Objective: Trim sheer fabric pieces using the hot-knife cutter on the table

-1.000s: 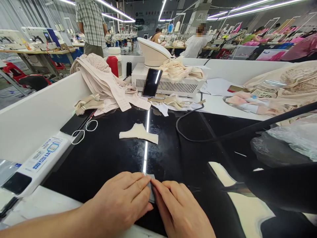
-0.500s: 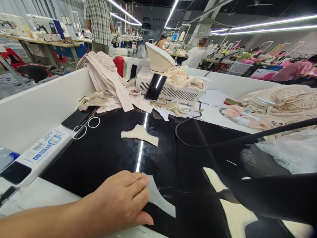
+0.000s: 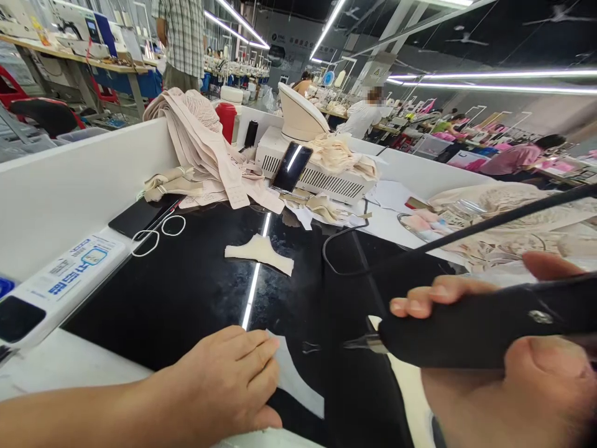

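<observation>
My left hand [image 3: 228, 379] lies flat, fingers together, pressing a small pale fabric piece [image 3: 293, 379] onto the glossy black work surface [image 3: 186, 292]. My right hand [image 3: 504, 367] is wrapped round the black handle of a corded hand tool [image 3: 480, 323] whose thin metal tip [image 3: 359, 342] points left, just right of the fabric piece and a little above the surface. Its black cable [image 3: 489, 221] runs up to the right. A second cream fabric piece [image 3: 259, 252] lies farther back on the black surface.
A white machine [image 3: 310, 168] with a phone [image 3: 291, 167] leaning on it stands at the back, beige garments [image 3: 196, 143] heaped left of it. Scissors [image 3: 156, 233] and a white box [image 3: 65, 280] lie at left. White walls border the table. People work at stations behind.
My right hand left the fabric piece, went out of view, and has come back holding the black tool with its tip near the piece. My left hand stays on the fabric.
</observation>
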`<state>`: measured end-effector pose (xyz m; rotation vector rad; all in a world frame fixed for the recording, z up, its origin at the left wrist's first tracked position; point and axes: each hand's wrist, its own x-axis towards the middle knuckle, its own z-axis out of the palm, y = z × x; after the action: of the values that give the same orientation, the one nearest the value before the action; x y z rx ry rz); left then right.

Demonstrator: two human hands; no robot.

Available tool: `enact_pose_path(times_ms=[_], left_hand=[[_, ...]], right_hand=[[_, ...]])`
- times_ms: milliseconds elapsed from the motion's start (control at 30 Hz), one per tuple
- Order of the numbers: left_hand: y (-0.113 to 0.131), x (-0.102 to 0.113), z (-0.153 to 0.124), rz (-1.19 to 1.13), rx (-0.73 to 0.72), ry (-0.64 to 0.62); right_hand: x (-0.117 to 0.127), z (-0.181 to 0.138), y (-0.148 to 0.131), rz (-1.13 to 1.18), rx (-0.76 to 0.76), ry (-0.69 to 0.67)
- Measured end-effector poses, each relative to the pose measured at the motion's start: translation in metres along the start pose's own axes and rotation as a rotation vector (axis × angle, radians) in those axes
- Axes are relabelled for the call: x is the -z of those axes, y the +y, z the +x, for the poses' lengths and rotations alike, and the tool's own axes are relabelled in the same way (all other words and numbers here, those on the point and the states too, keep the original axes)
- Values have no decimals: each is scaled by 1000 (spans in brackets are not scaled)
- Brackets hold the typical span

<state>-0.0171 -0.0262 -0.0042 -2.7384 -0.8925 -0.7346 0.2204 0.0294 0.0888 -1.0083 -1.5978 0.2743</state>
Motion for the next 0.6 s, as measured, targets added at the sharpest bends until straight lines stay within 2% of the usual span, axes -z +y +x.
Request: enact_pose_path(times_ms=[67, 100, 167, 333, 600], left_hand=[[-1, 0, -1, 7, -7, -14], [-1, 0, -1, 11, -9, -19], [-3, 0, -2, 16, -13, -20], [-3, 0, -2, 10, -1, 1], [0, 3, 0, 23, -3, 11]], right_hand=[[-21, -3, -14, 304, -165, 75], [-31, -5, -20, 363, -246, 49], [-48, -9, -29, 396, -293, 7], [-67, -15, -33, 446, -260, -17], [-65, -14, -30, 623, -281, 61]])
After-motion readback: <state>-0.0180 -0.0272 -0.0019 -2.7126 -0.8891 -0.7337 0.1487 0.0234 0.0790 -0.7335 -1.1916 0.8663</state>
